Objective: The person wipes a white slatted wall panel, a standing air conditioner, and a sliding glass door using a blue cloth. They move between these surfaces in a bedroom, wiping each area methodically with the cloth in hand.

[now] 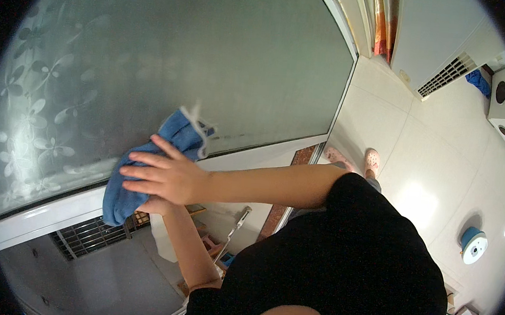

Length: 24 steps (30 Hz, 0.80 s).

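Note:
A blue cloth [120,196] with a frayed pale edge is bunched against a frosted glass panel [241,69] and hangs over its white frame [50,220]. My right hand [167,178] presses it from above, fingers spread and pointing left. My right forearm reaches across from the right side. Below it, my left hand [154,205] is at the cloth's lower edge, partly covered by the right hand. Its fingers are mostly hidden, and its thumb side seems to pinch the fabric. Pale flower patterns decorate the left part of the glass.
Past the frame lie a grey floor [108,274], a dark metal grille [93,236] and a long-handled tool [234,231]. My feet wear pink clogs [372,159] on pale tiles. A blue-and-white round stool-like object [473,246] and a white speaker-like box [503,94] stand at right.

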Available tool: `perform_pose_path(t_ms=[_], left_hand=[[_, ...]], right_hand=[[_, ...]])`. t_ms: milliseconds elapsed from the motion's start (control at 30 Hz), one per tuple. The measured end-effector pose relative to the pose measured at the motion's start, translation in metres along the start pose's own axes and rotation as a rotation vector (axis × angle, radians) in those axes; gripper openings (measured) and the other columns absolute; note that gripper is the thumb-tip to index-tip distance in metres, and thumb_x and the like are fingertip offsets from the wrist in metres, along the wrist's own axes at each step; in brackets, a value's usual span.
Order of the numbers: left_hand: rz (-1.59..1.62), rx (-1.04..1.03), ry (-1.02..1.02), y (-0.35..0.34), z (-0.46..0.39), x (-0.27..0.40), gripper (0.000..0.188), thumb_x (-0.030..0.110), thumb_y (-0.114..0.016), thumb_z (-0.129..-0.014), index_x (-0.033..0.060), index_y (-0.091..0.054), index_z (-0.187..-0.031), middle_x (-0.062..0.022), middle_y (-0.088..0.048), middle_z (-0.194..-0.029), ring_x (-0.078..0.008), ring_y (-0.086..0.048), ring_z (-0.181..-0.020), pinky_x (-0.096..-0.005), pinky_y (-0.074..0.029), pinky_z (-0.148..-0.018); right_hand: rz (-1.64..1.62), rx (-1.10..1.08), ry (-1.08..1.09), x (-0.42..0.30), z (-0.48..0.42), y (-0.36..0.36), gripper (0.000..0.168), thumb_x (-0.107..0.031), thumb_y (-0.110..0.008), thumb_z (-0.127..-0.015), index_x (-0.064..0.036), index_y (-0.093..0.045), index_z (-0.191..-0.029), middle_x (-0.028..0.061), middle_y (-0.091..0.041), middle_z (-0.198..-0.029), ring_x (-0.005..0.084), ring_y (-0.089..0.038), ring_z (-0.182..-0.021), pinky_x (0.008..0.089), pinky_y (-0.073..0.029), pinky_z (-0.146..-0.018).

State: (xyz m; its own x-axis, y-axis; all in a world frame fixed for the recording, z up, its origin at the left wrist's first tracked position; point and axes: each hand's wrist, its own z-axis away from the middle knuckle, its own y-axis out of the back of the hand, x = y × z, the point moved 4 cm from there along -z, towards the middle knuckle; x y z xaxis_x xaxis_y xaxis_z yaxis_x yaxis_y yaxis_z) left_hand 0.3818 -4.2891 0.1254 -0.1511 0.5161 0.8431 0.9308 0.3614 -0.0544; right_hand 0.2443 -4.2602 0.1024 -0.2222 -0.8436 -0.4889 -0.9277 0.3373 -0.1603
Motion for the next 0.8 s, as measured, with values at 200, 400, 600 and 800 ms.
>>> perform_pose_path(t_ms=[200, 400, 600, 800], left_hand=[[-0.185, 0.142, -0.125, -0.020, -0.010, -0.004, 0.105, 0.080, -0.035, -0.086, 0.0086, -0.002, -0.156, -0.0089, 0.008, -0.163, -0.0239, 0.009, -0.150, -0.0431, 0.005, -0.121], [-0.086, 0.070, -0.060, -0.020, 0.004, 0.002, 0.101, 0.078, -0.038, -0.086, 0.0117, -0.009, -0.156, -0.0072, -0.001, -0.163, -0.0253, 0.000, -0.149, -0.0434, -0.002, -0.120], [0.217, -0.302, 0.027, 0.001, -0.020, -0.023, 0.095, 0.077, -0.039, -0.088, 0.0056, -0.026, -0.150, -0.0142, -0.028, -0.154, -0.0337, -0.031, -0.139, -0.0467, -0.026, -0.116], [0.565, -0.643, 0.512, 0.002, -0.021, -0.039, 0.105, 0.079, -0.056, -0.077, -0.0013, -0.034, -0.140, -0.0157, -0.044, -0.137, -0.0307, -0.042, -0.127, -0.0422, -0.029, -0.110]], right_hand=[[0.390, -0.281, -0.335, 0.096, 0.167, 0.024, 0.026, -0.024, -0.067, -0.078, -0.007, -0.070, -0.098, 0.0161, -0.052, -0.134, 0.0386, -0.036, -0.134, 0.0646, -0.015, -0.114], [0.560, -0.096, -1.019, 0.154, 0.326, 0.020, 0.026, -0.023, -0.055, -0.092, 0.003, -0.059, -0.098, 0.0224, -0.056, -0.104, 0.0431, -0.051, -0.103, 0.0531, -0.039, -0.096], [0.578, 0.415, -0.820, 0.079, 0.208, -0.017, 0.020, -0.013, -0.059, -0.085, 0.003, -0.055, -0.097, 0.0221, -0.056, -0.107, 0.0419, -0.052, -0.102, 0.0511, -0.044, -0.086], [0.510, 0.589, -0.326, -0.035, 0.074, -0.063, 0.031, -0.011, -0.067, -0.072, -0.001, -0.057, -0.100, 0.0191, -0.053, -0.118, 0.0407, -0.047, -0.119, 0.0516, -0.037, -0.097]])
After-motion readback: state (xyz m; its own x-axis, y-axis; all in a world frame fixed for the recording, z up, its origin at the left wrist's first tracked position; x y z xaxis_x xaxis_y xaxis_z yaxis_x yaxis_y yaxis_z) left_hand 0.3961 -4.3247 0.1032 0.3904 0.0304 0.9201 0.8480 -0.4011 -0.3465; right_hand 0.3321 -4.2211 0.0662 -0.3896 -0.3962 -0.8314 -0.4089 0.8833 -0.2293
